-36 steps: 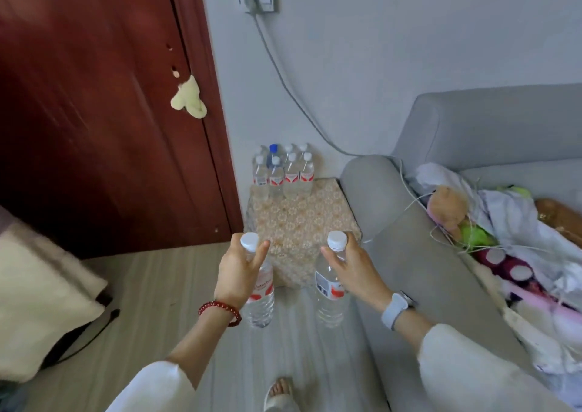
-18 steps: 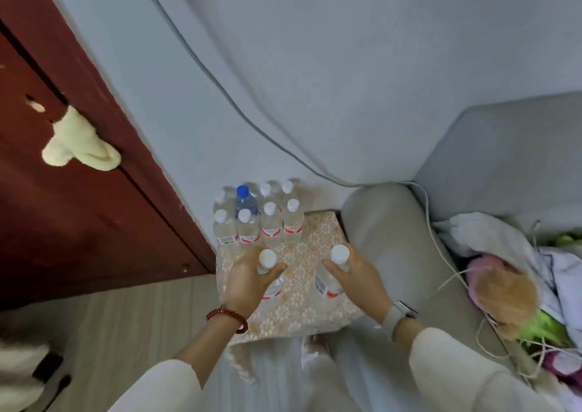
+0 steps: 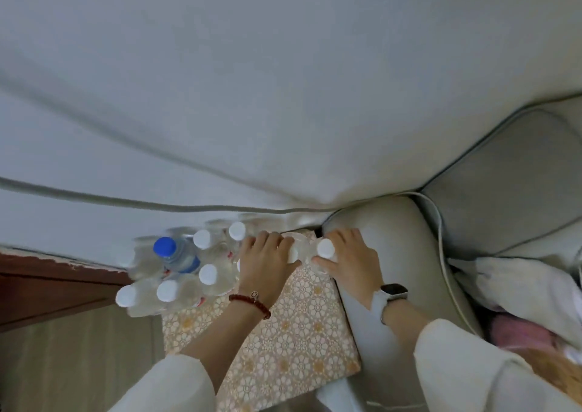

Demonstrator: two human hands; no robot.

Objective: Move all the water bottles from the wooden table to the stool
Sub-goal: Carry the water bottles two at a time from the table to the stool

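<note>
Seen from above, the stool [image 3: 283, 342] with its flower-patterned cover is filling the lower middle of the view, wedged between a dark wooden door frame [image 3: 47, 289] at 9 o'clock and the grey sofa arm [image 3: 371, 222] at 3 o'clock.

The left hand [image 3: 267, 260] is gripping a clear bottle [image 3: 294, 252] near its white cap, fingers curled over the top and thumb pressing in from the near side. The right hand [image 3: 349, 257] is holding a second bottle [image 3: 326, 249] the same way — fingers wrapped behind the neck, thumb closing on the front, white cap showing between them. Both bottles are standing upright at the far edge of the stool, at about 12 o'clock on its top, side by side and nearly touching; whether their bases are resting on the cover or just above it cannot be told.

At 10 o'clock from the hands, a cluster of bottles [image 3: 208, 274] is standing tightly packed on the stool's far left corner, most with white caps, one with a blue cap [image 3: 164, 248] — its label is blue too. The nearest of them is sitting just beside the left hand's knuckles.

A red bead bracelet [image 3: 250, 301] is circling the left wrist and a watch [image 3: 392, 290] the right one; both arms are wearing white sleeves. A grey cable [image 3: 126, 202] is running along the pale wall toward the sofa, and crumpled cloth [image 3: 516, 285] is lying on the seat at 3 o'clock.
</note>
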